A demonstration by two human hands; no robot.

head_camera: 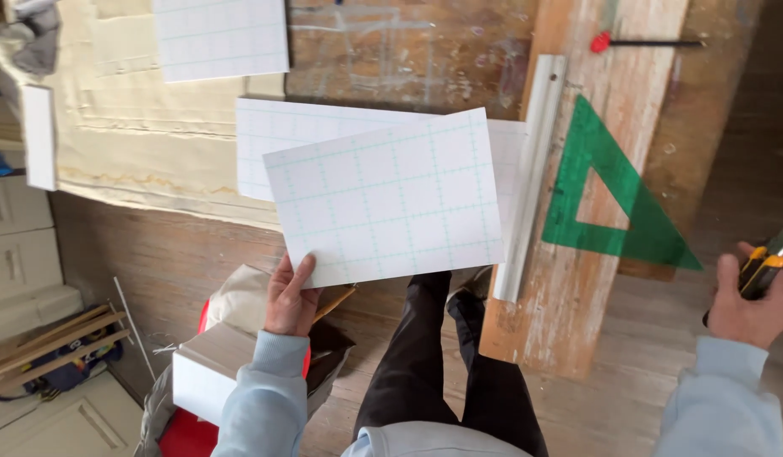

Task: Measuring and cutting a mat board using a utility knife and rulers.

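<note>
My left hand (290,296) grips the lower left corner of a white board with a faint green grid (387,199) and holds it up over the workbench. Beneath it lies a second gridded white sheet (290,135). Far out to the right, my right hand (747,305) is closed on a utility knife with a yellow and black handle (768,262). A green transparent set square (615,190) lies on a worn wooden plank (569,288), beside a long white metal straightedge (531,178).
Another gridded sheet (222,38) lies at the top left on the cream-coloured bench surface (137,144). A red-tipped tool (637,42) rests at the plank's far end. A white box (205,372) and wood strips (44,338) sit on the floor at left.
</note>
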